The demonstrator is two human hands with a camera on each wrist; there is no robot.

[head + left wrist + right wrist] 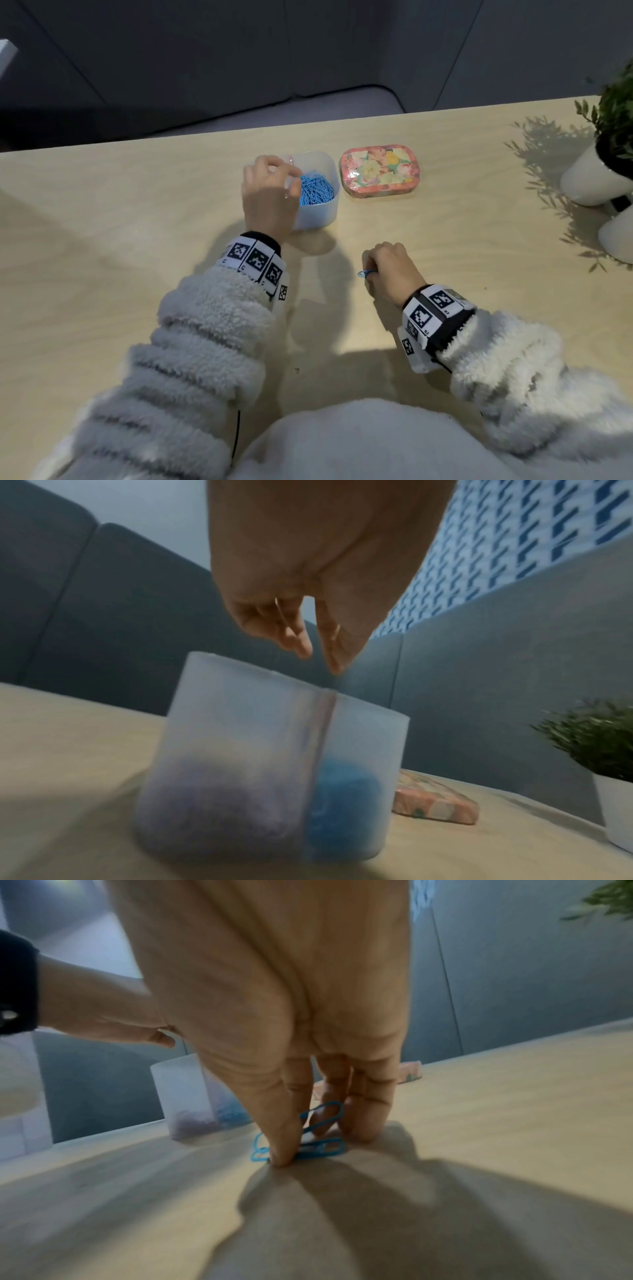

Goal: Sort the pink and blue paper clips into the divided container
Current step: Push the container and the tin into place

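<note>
Task looks nearly done, judging by the layout. The divided container [318, 202], a frosted white tub, sits mid-desk; its right compartment holds a heap of blue paper clips [317, 190], and the left wrist view shows a purplish-pink mass behind the wall of the left compartment, likely the pink clips.

Left hand [269, 192] hovers over the container's left side, fingers loosely bent and pointing down; a pink sliver shows at the fingertips in the head view, cannot tell if it is pinched.

Right hand [390, 270] is down on the desk [120, 222] nearer the person, thumb and fingers closing on a few loose blue clips [308, 1139]. Those seem to be the last strays; no other loose clips visible.

Desk is pale wood. A floral tin [380, 174] lies just right of the container, potted plants [613, 137] at the right edge. Dark grey sofa behind, blue patterned wall panel beyond.
</note>
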